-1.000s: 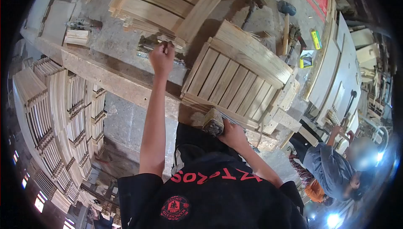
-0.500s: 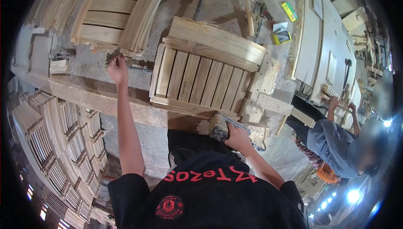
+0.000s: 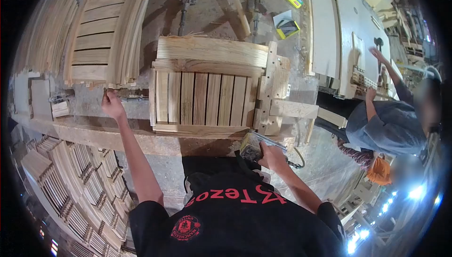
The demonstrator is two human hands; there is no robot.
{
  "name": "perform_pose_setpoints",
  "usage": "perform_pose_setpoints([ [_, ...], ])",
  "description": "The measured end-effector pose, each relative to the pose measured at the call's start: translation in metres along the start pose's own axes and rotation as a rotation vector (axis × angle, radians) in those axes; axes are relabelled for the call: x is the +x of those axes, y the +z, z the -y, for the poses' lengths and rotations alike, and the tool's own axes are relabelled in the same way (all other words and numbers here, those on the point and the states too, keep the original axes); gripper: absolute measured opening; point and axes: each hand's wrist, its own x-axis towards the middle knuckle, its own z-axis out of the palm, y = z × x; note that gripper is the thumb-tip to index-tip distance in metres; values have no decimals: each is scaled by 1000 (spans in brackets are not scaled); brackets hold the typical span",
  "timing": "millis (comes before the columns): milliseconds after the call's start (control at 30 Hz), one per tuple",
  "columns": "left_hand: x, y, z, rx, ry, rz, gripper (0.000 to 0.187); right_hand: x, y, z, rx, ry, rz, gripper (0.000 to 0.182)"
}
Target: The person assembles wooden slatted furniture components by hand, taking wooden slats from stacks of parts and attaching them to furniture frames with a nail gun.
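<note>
My left hand [image 3: 113, 104] reaches out to the end of a wooden stack [image 3: 123, 66], its fingers drawn together at the edge of the strips. What they hold, if anything, is hidden. My right hand [image 3: 272, 156] is wrapped round a nail gun [image 3: 251, 147], a worn tool with a metal magazine and a hose trailing from it. The nail gun is close to the front right corner of a slatted wooden panel [image 3: 207, 98]. Upright slats fill this panel between a front rail [image 3: 202, 130] and a wide board [image 3: 212, 52] at the back. A jig block [image 3: 269, 90] borders its right side.
Behind the panel lie a mallet [image 3: 239, 10], a metal clamp [image 3: 184, 10] and an open yellow box [image 3: 286, 25]. Slatted panels [image 3: 61, 188] stand stacked at lower left. A co-worker [image 3: 388, 125] works at a white board [image 3: 360, 26] on the right.
The view has turned and shifted, so the bench items appear farther left. My left hand remains by the stack's end, and the nail gun stays in my right. The co-worker's arm has extended.
</note>
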Motion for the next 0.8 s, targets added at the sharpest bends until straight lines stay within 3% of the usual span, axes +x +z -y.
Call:
perform_pose_setpoints([
  [100,6,-1,16,101,65,0,30,2,-4,-3,-51,12,-45,60],
  [167,18,-25,31,420,233,536,30,0,-17,-18,399,48,-60,55],
  [200,18,-50,-9,781,299,913,30,7,-28,-29,624,36,-74,53],
  [233,13,-59,-71,977,218,1153,35,12,-52,-29,865,217,-58,48],
  [267,38,-58,-61,1476,533,1385,43,13,-67,-33,1122,380,-41,43],
  [300,42,-66,-113,1614,438,1326,48,31,-48,-65,1220,348,-177,33],
  [333,41,-71,-151,1726,443,1250,49,35,-52,-81,1027,349,-325,32],
  [367,38,-79,-173,1580,448,1211,51,28,-82,-56,596,430,-523,29],
  [400,20,-73,-226,1502,488,1224,51,40,-77,-64,287,460,-581,30],
  [433,2,-70,-250,1208,568,1197,46,51,-68,-70,-27,497,-632,30],
  [467,-8,-55,-246,812,448,1210,43,73,-72,-60,219,447,-790,31],
  [500,-23,-34,-238,257,-229,1178,42,98,-83,-40,467,380,-949,33],
  [533,-26,-4,-227,181,-522,1196,46,125,-103,-16,1017,381,-852,39],
  [567,-29,37,-226,61,-690,1179,47,156,-127,7,1549,321,-686,45],
  [633,-18,135,-175,-484,-1128,1186,48,240,-158,25,2025,291,-394,54],
  [700,0,235,-123,-663,-1184,842,47,377,-179,-8,2238,180,-188,62],
  [733,10,268,-123,-657,-1216,757,44,384,-224,-1,2323,10,-281,64],
  [767,30,305,-137,-662,-1233,671,41,387,-310,21,2391,-189,-367,66],
  [800,54,337,-149,-810,-1283,746,39,355,-384,58,2159,-410,-596,64],
])
